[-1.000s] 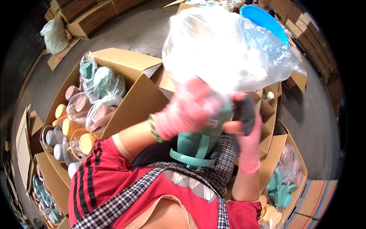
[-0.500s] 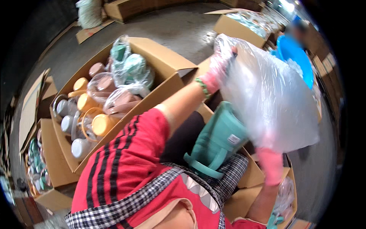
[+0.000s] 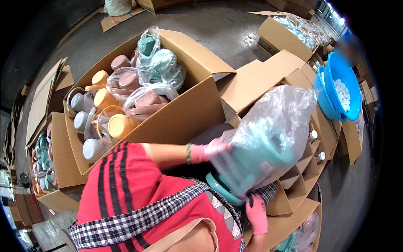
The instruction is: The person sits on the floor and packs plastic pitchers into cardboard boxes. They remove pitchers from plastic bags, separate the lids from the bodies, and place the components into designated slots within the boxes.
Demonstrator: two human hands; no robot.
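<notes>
A teal plastic vessel (image 3: pixel 252 161) with a broad loop handle (image 3: pixel 222 189) lies tilted across my lap. A clear plastic bag (image 3: pixel 279 101) covers most of it, and the handle end sticks out of the bag's mouth. My left hand (image 3: pixel 214 149), in a pink glove, grips the bag's edge on the left side of the vessel. Low on the right, my right hand (image 3: pixel 257 214), gloved in pink too, has its fingers closed at the bag's lower edge beside the handle; the fingertips are partly hidden.
An open carton (image 3: pixel 180 113) at left holds several orange, white, pink and teal vessels, some bagged. Right of my lap stands a divided carton (image 3: pixel 300 168) with white-capped items. Blue basins (image 3: pixel 336 88) hold white pieces near another person. Another carton (image 3: pixel 289 224) sits at lower right.
The bag has come down over the teal vessel, which stood outside it before. My left hand has moved down and nearer; my right hand has dropped toward the handle.
</notes>
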